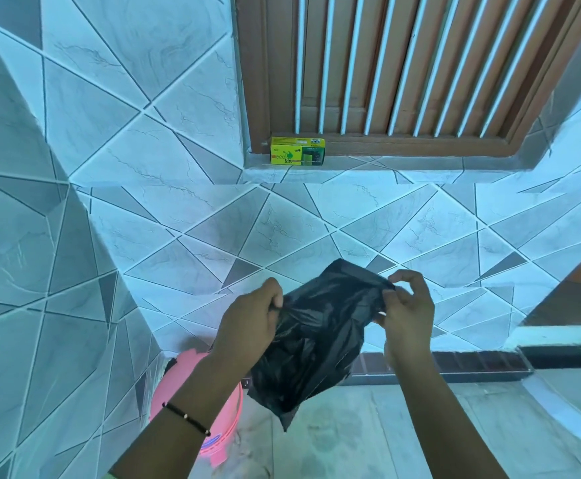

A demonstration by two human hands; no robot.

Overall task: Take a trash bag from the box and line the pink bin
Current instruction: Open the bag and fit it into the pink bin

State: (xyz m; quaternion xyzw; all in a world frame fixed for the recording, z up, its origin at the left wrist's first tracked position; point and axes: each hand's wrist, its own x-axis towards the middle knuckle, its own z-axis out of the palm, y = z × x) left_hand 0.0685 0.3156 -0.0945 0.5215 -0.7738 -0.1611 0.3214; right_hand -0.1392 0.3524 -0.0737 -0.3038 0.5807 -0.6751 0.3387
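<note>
A black trash bag (316,337) hangs crumpled in front of me, held between both hands. My left hand (251,323) grips its upper left edge. My right hand (408,312) pinches its upper right edge with the fingertips. The pink bin (227,433) stands on the floor at the lower left, mostly hidden behind my left forearm and the bag. The yellow-green bag box (297,151) sits on the window sill above, well away from both hands.
Grey patterned tiles cover the wall (178,219) ahead and a corner that juts out at the left. A brown slatted window (420,70) sits above the sill. A dark drain strip (472,363) runs along the floor by the wall.
</note>
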